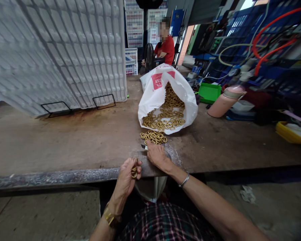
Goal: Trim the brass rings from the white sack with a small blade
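Brown and worn, the surface [95, 144] carries a white bag [188, 83] lying open toward the person, heaped inside with brass-coloured rings [174, 97]. More loose rings [153, 135] lie just outside its mouth. The left hand's [127, 169] grip is closed around several rings [133, 172] near the front edge. The right hand [157, 154] reaches to the loose pile, a small blade [143, 147] at its fingers; its grip is bunched, though on what exactly I cannot tell. A green tray [210, 93] sits right of the bag, beside a pink bottle [224, 102].
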Tool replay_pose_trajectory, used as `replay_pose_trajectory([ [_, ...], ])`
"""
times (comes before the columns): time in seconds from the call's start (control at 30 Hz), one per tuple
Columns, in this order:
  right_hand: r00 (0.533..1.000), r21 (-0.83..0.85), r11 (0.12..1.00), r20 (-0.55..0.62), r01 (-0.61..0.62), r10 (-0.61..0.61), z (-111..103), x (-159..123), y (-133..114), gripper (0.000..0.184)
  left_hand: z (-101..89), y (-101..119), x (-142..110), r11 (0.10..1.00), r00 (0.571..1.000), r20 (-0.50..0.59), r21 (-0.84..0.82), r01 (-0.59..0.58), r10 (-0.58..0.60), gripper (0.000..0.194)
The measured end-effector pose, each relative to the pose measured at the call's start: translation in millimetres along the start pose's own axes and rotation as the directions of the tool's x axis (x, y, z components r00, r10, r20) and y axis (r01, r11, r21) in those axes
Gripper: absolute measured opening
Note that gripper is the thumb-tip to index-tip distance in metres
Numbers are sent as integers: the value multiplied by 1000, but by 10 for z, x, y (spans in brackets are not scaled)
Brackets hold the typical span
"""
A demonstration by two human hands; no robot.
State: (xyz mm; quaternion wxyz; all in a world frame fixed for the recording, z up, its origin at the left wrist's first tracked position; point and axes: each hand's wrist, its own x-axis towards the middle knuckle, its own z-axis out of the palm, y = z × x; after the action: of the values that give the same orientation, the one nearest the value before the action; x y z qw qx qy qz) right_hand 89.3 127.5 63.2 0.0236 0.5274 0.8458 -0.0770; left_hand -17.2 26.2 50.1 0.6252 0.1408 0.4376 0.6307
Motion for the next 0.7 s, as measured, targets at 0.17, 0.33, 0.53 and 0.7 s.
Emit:
replay_pose_trajectory([
  [0.17,1000,2,1000,-8,-19,19,25,21,18,26,14,28,-16,999,1000,-23,-43,20,-21,31],
  [0.33,996,105,990,-28,92,-89,86,-34,146,28,3,88,8,990,997,-2,-118,71,-72,27],
  [0.53,976,573,789,-123,219,-182,155,-106,223,13,-24,82,90,978,993,-67,-192,80,-94,27],
  [0.7,974,901,415,-31,124,-224,163,-179,190,16,40,49,87,999,995,-89,-13,-44,43,33],
])
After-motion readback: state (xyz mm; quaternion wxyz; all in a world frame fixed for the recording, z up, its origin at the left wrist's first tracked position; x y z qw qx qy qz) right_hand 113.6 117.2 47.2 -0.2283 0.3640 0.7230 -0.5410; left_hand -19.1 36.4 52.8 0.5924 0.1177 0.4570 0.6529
